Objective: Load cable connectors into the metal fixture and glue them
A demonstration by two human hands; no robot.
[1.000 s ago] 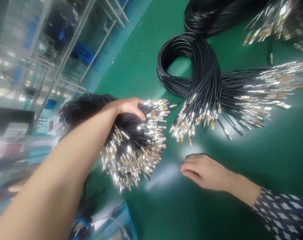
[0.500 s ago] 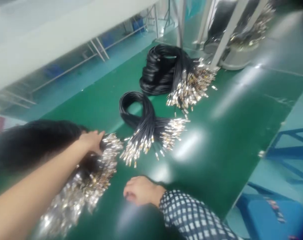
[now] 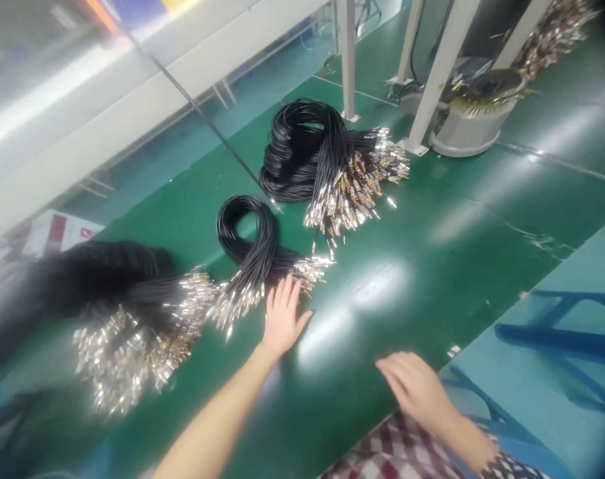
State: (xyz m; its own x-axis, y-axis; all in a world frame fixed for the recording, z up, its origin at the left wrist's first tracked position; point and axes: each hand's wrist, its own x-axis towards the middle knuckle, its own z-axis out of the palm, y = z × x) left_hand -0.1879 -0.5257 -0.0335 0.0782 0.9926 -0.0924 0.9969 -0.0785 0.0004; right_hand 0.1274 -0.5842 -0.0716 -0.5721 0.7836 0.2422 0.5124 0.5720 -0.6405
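Note:
My left hand (image 3: 283, 319) reaches over the green table (image 3: 362, 359), fingers stretched and spread, holding nothing. Its fingertips are beside the metal ends of a small looped bundle of black cables (image 3: 269, 246); whether they touch is unclear. Closer to me, my right hand (image 3: 416, 382) hangs in front of a checked garment (image 3: 392, 452), its fingers extended and empty. At the left lies a large black cable bundle (image 3: 107, 266), blurred, its many metal ends fanned out. Behind the small bundle rests another thick coil of black cables (image 3: 302, 146).
White posts (image 3: 444, 73) stand at the back beside a round grey machine (image 3: 469, 120) with a toothed ring. One thin dark cable (image 3: 197, 106) slants across the upper left. Blue stools (image 3: 556, 339) are past the table's right edge. A white and red box (image 3: 60, 229) is at left.
My left hand has left the big left bundle and moved right to the small one. My right hand has shifted right and nearer to me. The view has turned, and the slanting cable now appears.

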